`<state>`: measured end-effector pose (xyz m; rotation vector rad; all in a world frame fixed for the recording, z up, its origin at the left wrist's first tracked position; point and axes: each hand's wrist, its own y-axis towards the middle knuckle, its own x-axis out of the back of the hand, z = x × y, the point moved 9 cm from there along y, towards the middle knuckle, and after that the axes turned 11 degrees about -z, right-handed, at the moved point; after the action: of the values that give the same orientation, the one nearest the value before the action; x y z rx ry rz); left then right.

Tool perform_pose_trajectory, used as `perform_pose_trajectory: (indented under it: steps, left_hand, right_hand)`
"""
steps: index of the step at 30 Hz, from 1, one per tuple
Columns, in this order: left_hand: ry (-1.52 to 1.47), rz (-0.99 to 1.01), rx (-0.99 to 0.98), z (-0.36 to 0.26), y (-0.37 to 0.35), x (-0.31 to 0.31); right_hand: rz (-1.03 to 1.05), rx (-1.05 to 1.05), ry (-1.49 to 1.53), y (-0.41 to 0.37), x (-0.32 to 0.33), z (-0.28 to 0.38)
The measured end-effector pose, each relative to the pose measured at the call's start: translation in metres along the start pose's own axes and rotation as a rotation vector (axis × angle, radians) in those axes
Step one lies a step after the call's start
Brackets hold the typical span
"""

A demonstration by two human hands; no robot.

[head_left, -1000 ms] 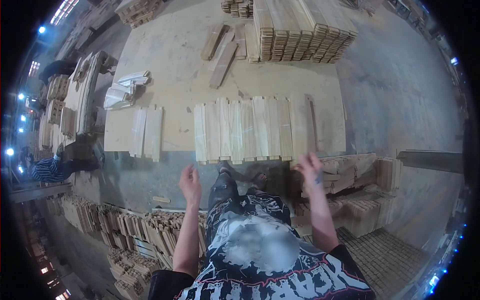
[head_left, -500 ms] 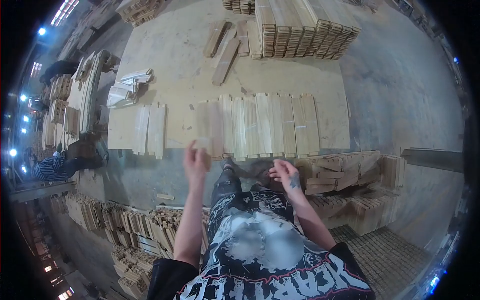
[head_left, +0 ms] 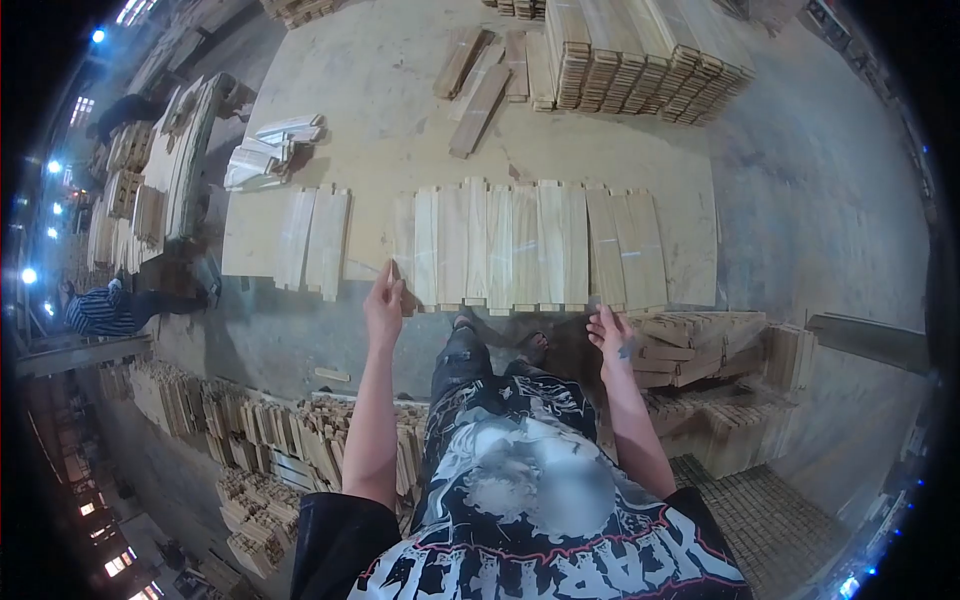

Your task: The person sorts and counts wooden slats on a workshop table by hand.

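Wooden slats lie side by side in a row along the near edge of the large board. My left hand is at the lower left end of this row, its fingers closed around the end of the leftmost slat. At the row's lower edge, further right, my right hand has its fingers bent beside the slat ends; whether it grips one is too small to tell. A smaller group of slats lies to the left on the same board.
Stacked slats stand at the back right, with loose slats beside them. Clear wrapping lies at the board's left. More stacks are at the right and behind on the left. A person in a striped top is far left.
My right hand has moved right along the row. My left hand has come to the leftmost slat, and the slats there now lie closer in line. The view has shifted slightly.
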<state>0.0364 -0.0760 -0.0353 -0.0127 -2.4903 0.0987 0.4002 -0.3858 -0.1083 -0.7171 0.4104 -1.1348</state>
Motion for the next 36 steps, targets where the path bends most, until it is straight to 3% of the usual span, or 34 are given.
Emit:
perform_pose_trajectory:
  steps: [7,10,13,20,24,30,36]
  left_hand:
    - [-0.275,-0.148,0.186,0.030,-0.035,0.015]
    - [-0.343,-0.088,0.269,0.043,-0.036,0.007]
    - [-0.353,-0.089,0.238,0.040,-0.032,0.005]
    - [-0.373,-0.078,0.255,0.040,-0.030,0.005]
    - [-0.401,-0.097,0.310,0.042,-0.030,0.002]
    - [-0.413,-0.020,0.381,0.054,-0.025,-0.011]
    - [-0.385,0.053,0.407,0.062,-0.034,0.001]
  right_hand:
    - [-0.035,0.025,0.032,0.004,0.010,-0.001]
    - [0.003,0.045,-0.039,-0.001,-0.002,0.000]
    - [0.022,0.040,-0.093,-0.005,-0.009,-0.001]
    - [-0.053,-0.046,0.119,0.008,0.004,-0.014]
    - [0.053,-0.136,0.103,-0.022,-0.025,-0.003]
    - [0.036,-0.070,0.057,-0.006,-0.047,-0.019]
    - [0.165,-0.064,-0.071,-0.026,-0.042,-0.020]
